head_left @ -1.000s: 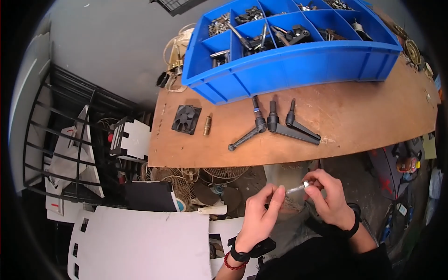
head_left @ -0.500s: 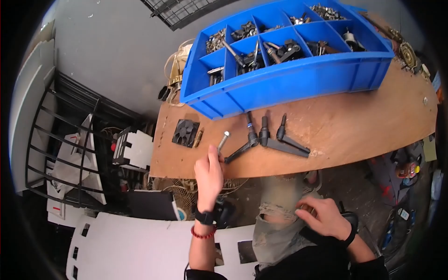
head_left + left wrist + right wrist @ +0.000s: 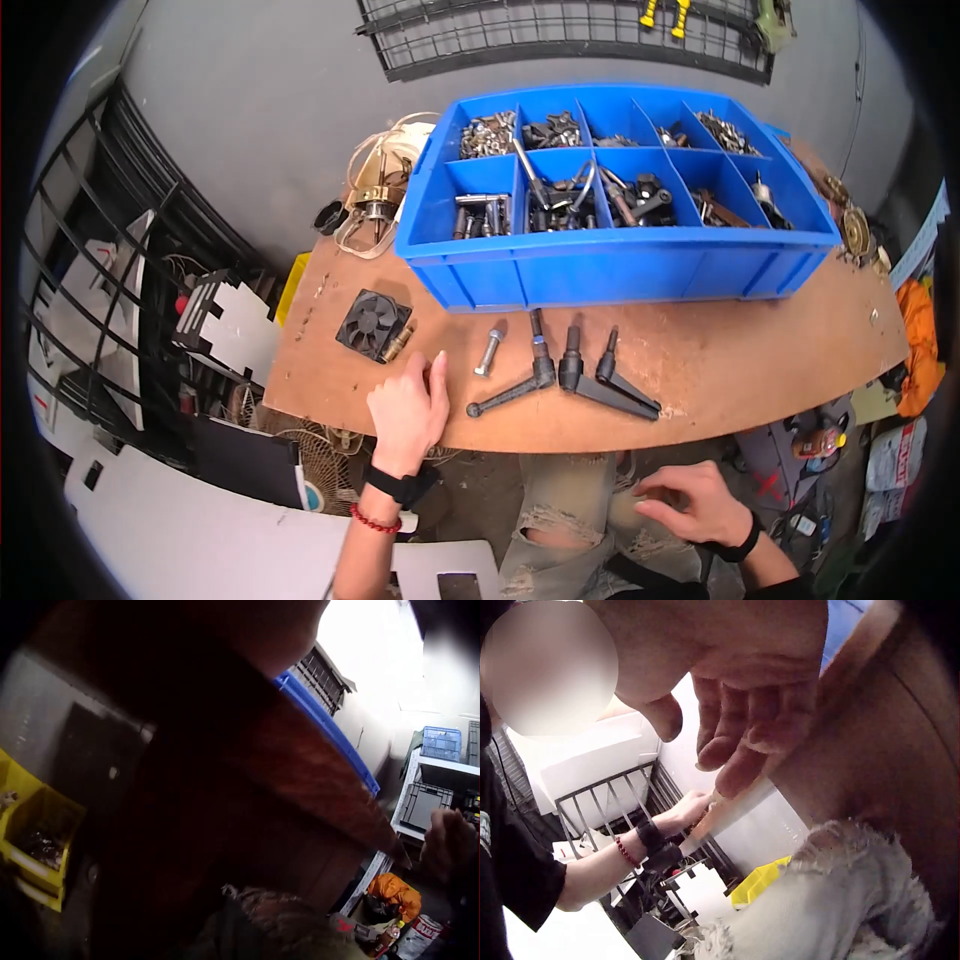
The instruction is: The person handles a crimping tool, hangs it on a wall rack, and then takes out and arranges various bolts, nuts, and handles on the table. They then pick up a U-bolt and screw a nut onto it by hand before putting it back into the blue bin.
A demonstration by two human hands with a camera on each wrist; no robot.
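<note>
I see the left hand relaxed over the tabletop, thumb parted, hex bolt lying near it. Right hand, well apart, empty, loosely curled by the jeans.

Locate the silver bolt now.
In the head view, the silver bolt lies on the wooden tabletop in front of the blue bin, just left of the leftmost black lever handle and right of the black fan.
</note>
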